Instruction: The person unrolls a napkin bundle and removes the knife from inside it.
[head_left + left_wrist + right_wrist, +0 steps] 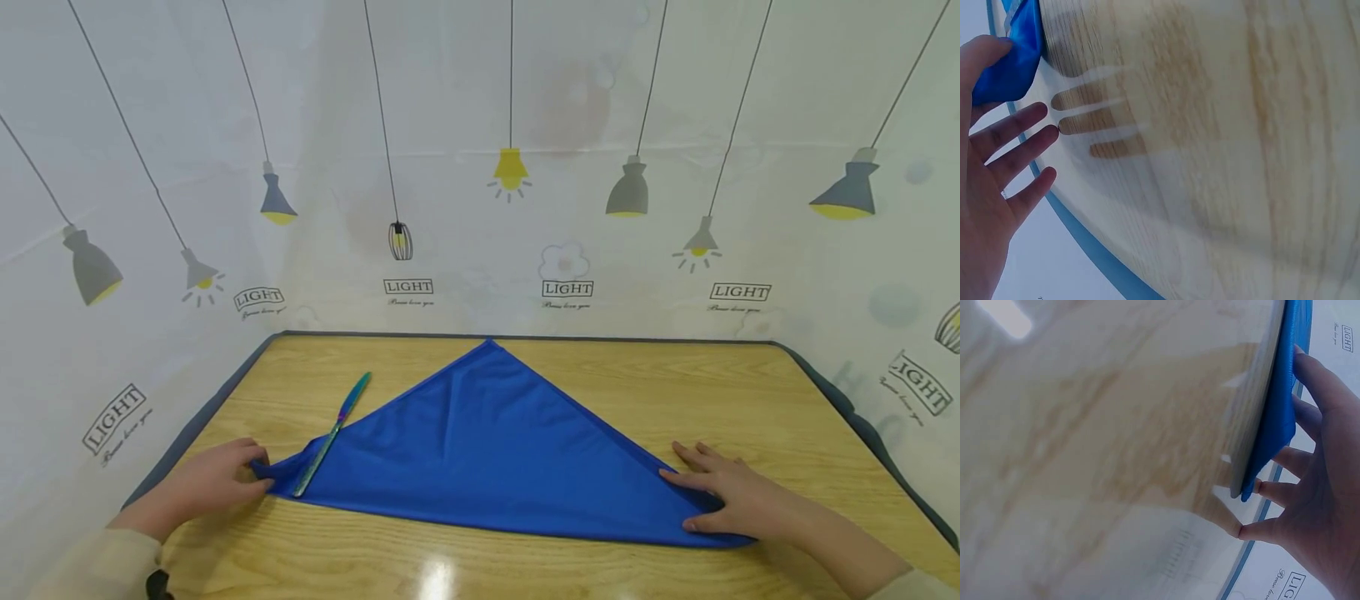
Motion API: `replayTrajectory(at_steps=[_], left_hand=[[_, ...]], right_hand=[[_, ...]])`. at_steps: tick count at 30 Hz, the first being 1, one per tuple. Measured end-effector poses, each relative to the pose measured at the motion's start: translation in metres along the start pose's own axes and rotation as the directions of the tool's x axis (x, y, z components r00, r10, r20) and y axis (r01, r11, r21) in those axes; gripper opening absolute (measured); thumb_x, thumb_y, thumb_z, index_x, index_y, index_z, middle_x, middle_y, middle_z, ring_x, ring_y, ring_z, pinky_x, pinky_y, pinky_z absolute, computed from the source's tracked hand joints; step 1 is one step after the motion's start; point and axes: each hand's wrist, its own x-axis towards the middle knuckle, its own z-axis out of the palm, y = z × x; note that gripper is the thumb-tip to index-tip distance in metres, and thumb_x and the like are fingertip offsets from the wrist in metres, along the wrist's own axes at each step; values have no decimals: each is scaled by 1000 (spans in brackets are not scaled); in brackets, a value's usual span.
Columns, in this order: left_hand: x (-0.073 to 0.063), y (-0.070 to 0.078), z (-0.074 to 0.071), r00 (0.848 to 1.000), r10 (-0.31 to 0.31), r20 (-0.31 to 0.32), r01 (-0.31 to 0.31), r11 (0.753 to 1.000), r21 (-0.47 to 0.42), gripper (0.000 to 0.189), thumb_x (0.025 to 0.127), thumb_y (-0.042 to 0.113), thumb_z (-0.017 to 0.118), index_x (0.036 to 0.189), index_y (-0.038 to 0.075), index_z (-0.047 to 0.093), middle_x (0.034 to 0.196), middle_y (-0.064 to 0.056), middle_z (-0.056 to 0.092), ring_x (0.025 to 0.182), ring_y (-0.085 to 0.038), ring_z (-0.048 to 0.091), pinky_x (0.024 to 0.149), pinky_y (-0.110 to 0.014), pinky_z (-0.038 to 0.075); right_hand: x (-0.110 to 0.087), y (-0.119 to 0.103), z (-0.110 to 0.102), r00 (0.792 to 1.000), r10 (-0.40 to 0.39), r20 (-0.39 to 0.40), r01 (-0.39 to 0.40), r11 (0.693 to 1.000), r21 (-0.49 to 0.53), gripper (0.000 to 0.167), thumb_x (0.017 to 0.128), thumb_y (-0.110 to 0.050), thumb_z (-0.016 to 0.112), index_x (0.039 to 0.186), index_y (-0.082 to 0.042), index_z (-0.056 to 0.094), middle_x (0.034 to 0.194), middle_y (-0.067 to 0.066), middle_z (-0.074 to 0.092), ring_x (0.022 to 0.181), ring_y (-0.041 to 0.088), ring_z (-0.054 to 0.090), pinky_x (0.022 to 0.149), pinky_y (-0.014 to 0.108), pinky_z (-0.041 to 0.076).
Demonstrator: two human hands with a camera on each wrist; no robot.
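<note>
A blue cloth (465, 458), folded into a triangle, lies on the wooden table with its peak at the far edge. My left hand (213, 479) pinches its left corner between thumb and index finger; in the left wrist view the other fingers spread away from the cloth corner (1013, 75). Over at the right corner, my right hand (750, 500) rests with fingers spread, thumb and fingertips touching the cloth. An iridescent table knife (332, 442) lies slantwise across the left part of the cloth, its blade tip reaching beyond onto the table.
The glossy wooden table (675, 383) has a dark rim along its far edge and sides. A white backdrop (465, 100) printed with hanging lamps and the word LIGHT stands around the back and both sides.
</note>
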Motion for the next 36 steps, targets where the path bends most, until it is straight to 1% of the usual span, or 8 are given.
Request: replayTrajectory(at_steps=[3, 6, 10, 15, 21, 24, 29, 36], left_hand=[[0, -3, 0, 999, -36, 10, 36, 999, 4, 18, 86, 31, 73, 88, 15, 64, 86, 5, 54, 72, -13, 49, 64, -38, 43], [1, -7, 0, 998, -64, 14, 64, 997, 30, 15, 86, 24, 73, 84, 15, 62, 81, 5, 52, 69, -12, 46, 62, -36, 40], [1, -14, 0, 996, -82, 22, 81, 995, 58, 14, 85, 21, 74, 82, 15, 62, 80, 5, 53, 69, -11, 47, 63, -37, 43], [1, -20, -2, 993, -109, 41, 106, 993, 56, 13, 85, 21, 75, 84, 15, 64, 82, 4, 55, 71, -11, 50, 65, -37, 45], [0, -17, -6, 995, -99, 32, 97, 994, 57, 17, 82, 21, 78, 90, 13, 66, 89, 2, 59, 81, -19, 60, 72, -43, 50], [2, -13, -7, 995, -94, 18, 94, 995, 38, 25, 81, 24, 79, 99, 11, 67, 95, -1, 61, 88, -25, 61, 76, -47, 50], [8, -7, -10, 998, -55, -13, 55, 998, -5, 43, 77, 35, 82, 109, 10, 66, 102, -3, 61, 92, -26, 60, 77, -47, 50], [21, 2, -13, 1000, -14, -7, 13, 998, -62, 66, 71, 43, 85, 121, 7, 62, 112, -8, 61, 96, -28, 59, 77, -47, 49]], right_hand=[[0, 0, 0, 1000, 1, 1, -1, 1000, 1, 69, 84, -55, 68, 141, -18, 54, 151, 29, 27, 134, 61, 15, 87, 83, 14], [-1, -1, 0, 1000, 2, -1, -2, 1000, 5, 69, 84, -55, 68, 141, -17, 54, 152, 29, 27, 134, 61, 15, 88, 83, 14], [-1, -2, -1, 1000, 2, -8, -2, 1000, 3, 69, 84, -54, 68, 141, -17, 54, 152, 29, 27, 134, 60, 15, 88, 82, 14], [-2, -3, -1, 1000, 7, -2, -7, 1000, -2, 70, 84, -54, 68, 141, -17, 54, 152, 28, 27, 135, 60, 14, 89, 82, 14], [-1, -2, -1, 1000, 12, 1, -12, 1000, -5, 70, 84, -55, 68, 141, -17, 54, 152, 28, 27, 135, 59, 14, 89, 82, 14], [-1, -1, -1, 1000, 6, -4, -6, 1000, 1, 69, 84, -54, 68, 141, -17, 54, 152, 28, 27, 135, 60, 14, 89, 82, 13], [-2, -2, -2, 1000, -20, -18, 20, 1000, 18, 68, 85, -51, 69, 141, -16, 54, 151, 30, 27, 133, 61, 15, 88, 83, 13], [-3, -3, -2, 1000, -20, -8, 20, 999, 36, 67, 86, -50, 68, 142, -16, 53, 152, 31, 25, 134, 61, 13, 88, 82, 12]])
